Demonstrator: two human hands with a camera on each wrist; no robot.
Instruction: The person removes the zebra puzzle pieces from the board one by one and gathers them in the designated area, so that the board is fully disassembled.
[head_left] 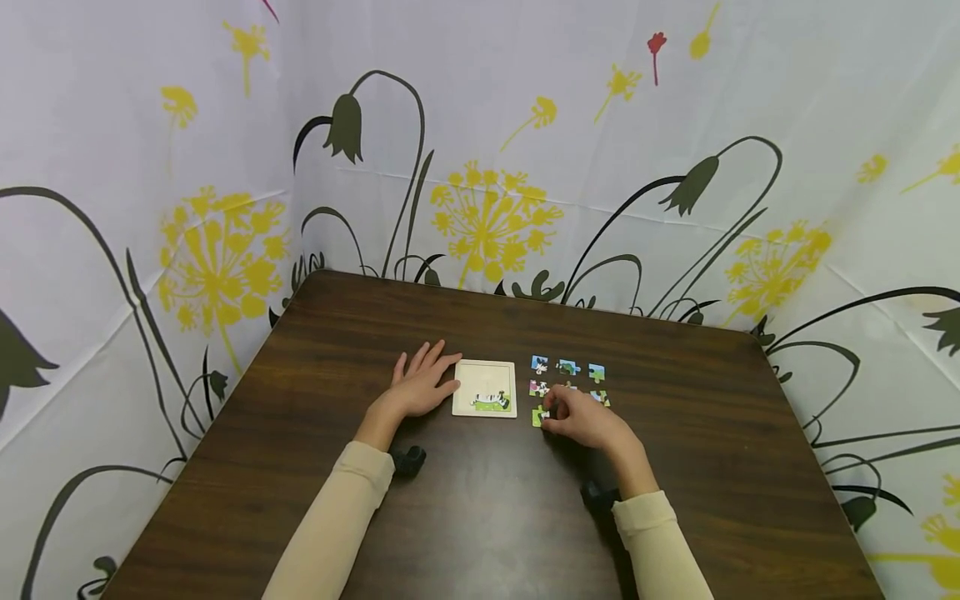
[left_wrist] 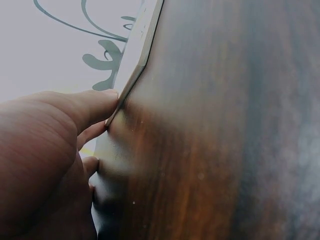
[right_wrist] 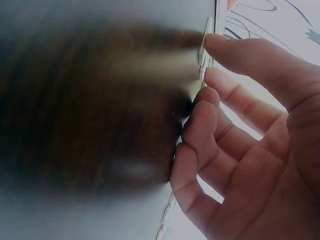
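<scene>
My left hand (head_left: 417,390) lies on the table with its fingers spread, and its thumb and a fingertip touch the left side of a square wooden puzzle tray (head_left: 474,377). Inside the tray, a black, white and green picture piece (head_left: 492,403) sits at the bottom right. To the right, my right hand (head_left: 587,417) curls its thumb and index finger on a green puzzle piece (head_left: 537,416), pinching it at table level. In the right wrist view the thumb presses the edge of that thin piece (right_wrist: 203,52). The fingers partly cover it.
Several loose puzzle pieces lie in rows beyond and beside my right hand, among them a blue one (head_left: 568,367) and a green-blue one (head_left: 597,372). My hand partly hides others. The dark wooden table (head_left: 480,517) meets a flower-printed curtain (head_left: 495,108) behind.
</scene>
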